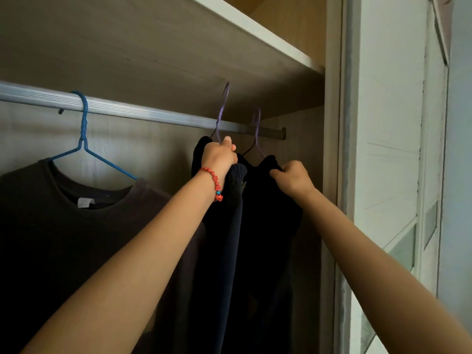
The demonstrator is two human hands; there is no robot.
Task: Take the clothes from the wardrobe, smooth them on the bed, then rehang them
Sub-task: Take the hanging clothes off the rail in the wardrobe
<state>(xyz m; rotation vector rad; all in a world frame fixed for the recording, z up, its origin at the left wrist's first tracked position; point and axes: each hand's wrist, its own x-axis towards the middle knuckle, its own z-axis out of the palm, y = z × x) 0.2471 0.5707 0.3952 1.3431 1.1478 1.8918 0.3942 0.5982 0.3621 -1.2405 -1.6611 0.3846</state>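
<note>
Both my arms reach up and forward into the wardrobe (332, 123). My left hand (219, 157), with a red bead bracelet (213, 182) on its wrist, has its fingers (228, 143) curled tight around the neck of a purple hanger (221, 111), and dark cloth is bunched under the palm. The hook of that hanger stands tilted just above the rail (153, 112); I cannot tell whether it touches it. My right hand (291, 176) is a closed fist gripping the shoulder of the black garment (265, 226) that hangs below both hands, close to the right wall of the wardrobe. A second purple hanger (256, 129) rises between my hands, its hook at the rail. To the left, well apart, a blue hanger (84, 139) sits hooked over the rail and carries a dark shirt (63, 226) with a white label at its collar. Above the rail runs a shelf (255, 29). At the far right stands a pale sliding door (396, 149).
</note>
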